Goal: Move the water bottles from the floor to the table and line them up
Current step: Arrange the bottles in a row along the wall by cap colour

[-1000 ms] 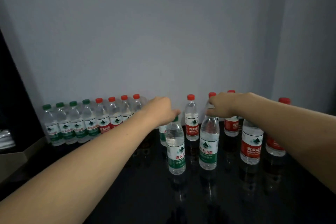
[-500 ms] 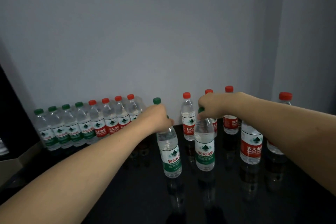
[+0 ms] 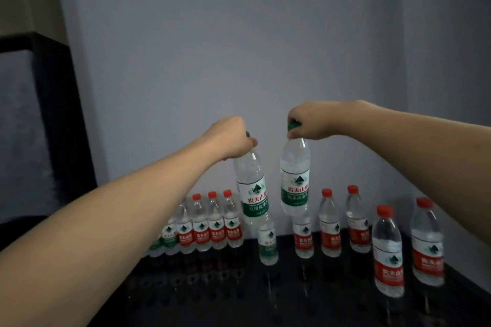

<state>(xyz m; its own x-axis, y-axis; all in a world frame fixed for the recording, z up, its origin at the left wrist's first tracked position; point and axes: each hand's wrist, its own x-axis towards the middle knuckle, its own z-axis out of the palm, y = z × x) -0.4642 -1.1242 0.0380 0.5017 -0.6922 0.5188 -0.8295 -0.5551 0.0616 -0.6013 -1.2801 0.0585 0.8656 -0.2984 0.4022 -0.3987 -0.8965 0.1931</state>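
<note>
My left hand (image 3: pixel 231 141) grips the neck of a green-label water bottle (image 3: pixel 252 188) and holds it in the air, tilted slightly. My right hand (image 3: pixel 309 122) pinches the green cap of a second green-label bottle (image 3: pixel 295 183), which hangs upright beside the first. Both bottles are well above the black table (image 3: pixel 265 295). Below them another green-label bottle (image 3: pixel 268 245) stands alone. A tight row of bottles (image 3: pixel 210 228) lines the wall at the left, partly hidden by my left arm.
Several red-label bottles (image 3: pixel 329 228) stand loosely spaced at the right, two of them nearer me (image 3: pixel 388 255). A grey wall closes the back and right. A dark frame (image 3: pixel 53 114) stands at the left.
Both hands have lifted their green-label bottles off the table and raised them high. The camera has tilted, so the table sits lower in view.
</note>
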